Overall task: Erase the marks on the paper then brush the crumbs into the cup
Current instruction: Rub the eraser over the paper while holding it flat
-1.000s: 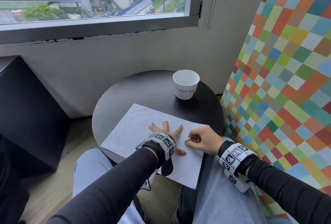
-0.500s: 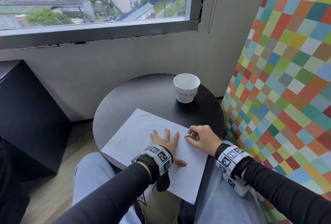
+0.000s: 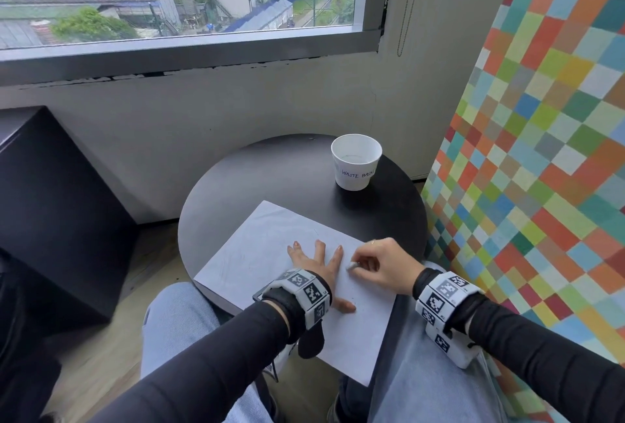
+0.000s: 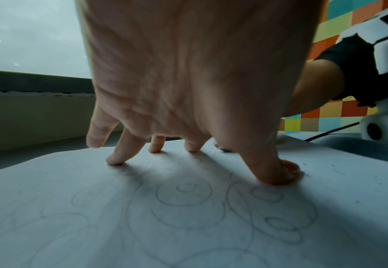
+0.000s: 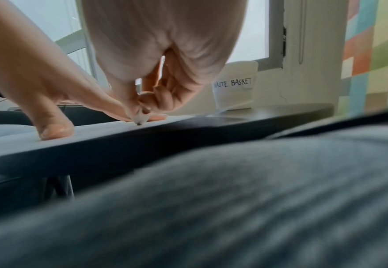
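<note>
The left hand [image 3: 316, 265] lies spread on the paper [image 3: 257, 260], fingers straight and apart, their tips and the thumb pressing the sheet down; it holds nothing. In the left wrist view the palm arches above the sheet and only the fingertips [image 4: 115, 160] touch it.

The right hand [image 3: 385, 265] sits just beside the left index finger, its fingers curled in and pinching a small eraser [image 3: 353, 266] between thumb and fingertips. In the right wrist view the eraser [image 5: 140, 118] shows as a pale stub with a dark, smudged tip, and that tip rests on the paper.

The paper lies on the near half of the round black table [image 3: 270, 172], turned at an angle, with its near corner hanging over the table's edge above the person's lap. Faint pencil marks [image 4: 183, 195] cover it under the left palm: rings within rings and looping outlines, pale grey. A few dark crumbs [image 4: 333, 165] lie on the sheet to the right of the thumb.

The cup [image 3: 355, 161], white and lettered WASTE BASKET, stands upright at the table's far right, well apart from the paper and both hands.
</note>
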A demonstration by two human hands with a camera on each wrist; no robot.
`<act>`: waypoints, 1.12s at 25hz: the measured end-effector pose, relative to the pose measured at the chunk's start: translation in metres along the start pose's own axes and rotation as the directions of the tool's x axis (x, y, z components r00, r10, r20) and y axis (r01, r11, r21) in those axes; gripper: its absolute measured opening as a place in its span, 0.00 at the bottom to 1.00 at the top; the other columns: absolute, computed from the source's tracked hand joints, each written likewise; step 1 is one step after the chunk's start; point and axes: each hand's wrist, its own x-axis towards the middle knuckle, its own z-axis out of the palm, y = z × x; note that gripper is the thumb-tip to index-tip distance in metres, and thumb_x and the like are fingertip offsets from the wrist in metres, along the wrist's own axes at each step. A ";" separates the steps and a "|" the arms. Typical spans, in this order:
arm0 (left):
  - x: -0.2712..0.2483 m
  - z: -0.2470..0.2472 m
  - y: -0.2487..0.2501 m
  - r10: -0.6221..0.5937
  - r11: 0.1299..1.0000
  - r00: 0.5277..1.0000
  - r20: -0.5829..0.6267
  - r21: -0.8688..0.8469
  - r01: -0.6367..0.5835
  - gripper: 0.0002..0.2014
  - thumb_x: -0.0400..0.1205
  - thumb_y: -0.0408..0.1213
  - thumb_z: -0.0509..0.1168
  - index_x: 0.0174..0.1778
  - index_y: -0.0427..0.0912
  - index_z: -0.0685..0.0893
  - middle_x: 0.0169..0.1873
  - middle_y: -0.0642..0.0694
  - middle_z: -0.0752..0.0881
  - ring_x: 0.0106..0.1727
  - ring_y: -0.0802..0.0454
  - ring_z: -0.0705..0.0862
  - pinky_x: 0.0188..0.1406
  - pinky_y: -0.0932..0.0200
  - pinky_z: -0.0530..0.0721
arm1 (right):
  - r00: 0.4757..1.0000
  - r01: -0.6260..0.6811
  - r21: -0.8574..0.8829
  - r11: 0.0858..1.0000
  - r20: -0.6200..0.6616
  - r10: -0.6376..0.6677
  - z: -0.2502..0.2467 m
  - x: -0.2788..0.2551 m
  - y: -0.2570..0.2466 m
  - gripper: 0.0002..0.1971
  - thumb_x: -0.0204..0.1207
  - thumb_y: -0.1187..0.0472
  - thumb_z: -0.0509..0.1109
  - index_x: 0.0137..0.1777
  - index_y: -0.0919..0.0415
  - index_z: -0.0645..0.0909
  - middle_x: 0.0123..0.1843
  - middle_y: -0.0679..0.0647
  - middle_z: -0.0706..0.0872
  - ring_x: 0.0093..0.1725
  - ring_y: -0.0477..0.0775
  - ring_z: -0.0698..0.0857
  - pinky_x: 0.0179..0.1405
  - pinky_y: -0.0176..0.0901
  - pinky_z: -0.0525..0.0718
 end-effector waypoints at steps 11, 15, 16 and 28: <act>0.000 0.000 0.000 0.001 1.000 1.000 0.007 -0.003 -0.001 0.57 0.73 0.78 0.57 0.85 0.54 0.30 0.86 0.38 0.38 0.82 0.19 0.43 0.80 0.27 0.44 | 0.997 -0.073 -0.115 0.991 0.027 0.076 -0.011 0.019 0.005 0.08 0.74 0.57 0.75 0.40 0.62 0.84 0.30 0.46 0.79 0.31 0.46 0.75 0.35 0.35 0.72; 0.000 0.001 -0.001 0.001 1.000 1.000 0.004 -0.021 -0.001 0.58 0.73 0.78 0.58 0.85 0.54 0.30 0.86 0.38 0.39 0.82 0.18 0.43 0.79 0.26 0.44 | 0.996 0.022 -0.053 0.998 0.089 -0.017 -0.006 0.013 0.003 0.06 0.72 0.58 0.76 0.39 0.61 0.85 0.30 0.47 0.80 0.30 0.45 0.76 0.33 0.31 0.71; 0.000 0.001 -0.001 0.001 1.000 1.000 0.004 -0.024 -0.001 0.58 0.73 0.77 0.58 0.85 0.54 0.30 0.86 0.38 0.39 0.82 0.18 0.43 0.79 0.26 0.44 | 0.996 0.019 -0.046 0.999 0.083 -0.015 -0.006 0.014 0.004 0.06 0.71 0.58 0.76 0.39 0.61 0.85 0.30 0.47 0.81 0.30 0.45 0.76 0.33 0.29 0.72; 0.001 0.001 0.000 0.004 1.000 1.000 0.004 -0.025 -0.004 0.58 0.73 0.77 0.58 0.85 0.53 0.30 0.86 0.38 0.39 0.82 0.19 0.43 0.80 0.26 0.44 | 0.993 -0.050 -0.055 0.997 -0.109 0.043 -0.006 0.017 0.009 0.07 0.69 0.62 0.77 0.33 0.61 0.84 0.26 0.43 0.77 0.27 0.42 0.74 0.32 0.33 0.71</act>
